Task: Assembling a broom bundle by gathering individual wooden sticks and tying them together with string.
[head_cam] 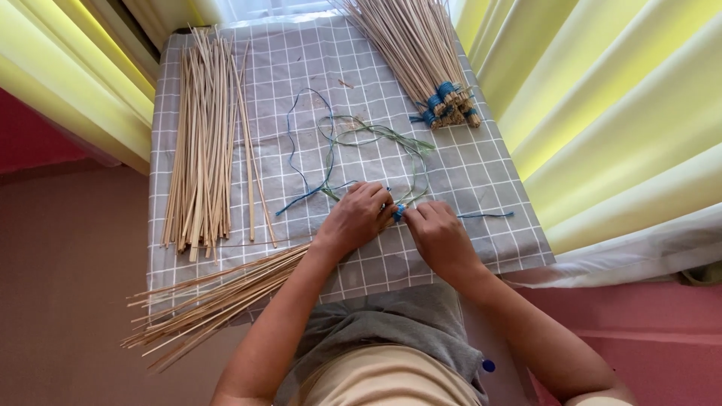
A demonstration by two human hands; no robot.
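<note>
My left hand (355, 218) is closed round the tied end of a bundle of thin pale sticks (218, 297) that fans out past the table's front left edge. My right hand (438, 234) pinches a blue string (399, 212) wrapped at that same end, right beside the left fingers. The string's loose tail (487, 216) runs off to the right on the cloth. Both hands meet near the front middle of the table.
A grey checked cloth (489, 177) covers the small table. Loose sticks (203, 143) lie in a pile at the left. Bundles tied with blue string (444, 105) lie at the back right. Green and blue strings (353, 139) curl in the middle. Yellow curtains hang on both sides.
</note>
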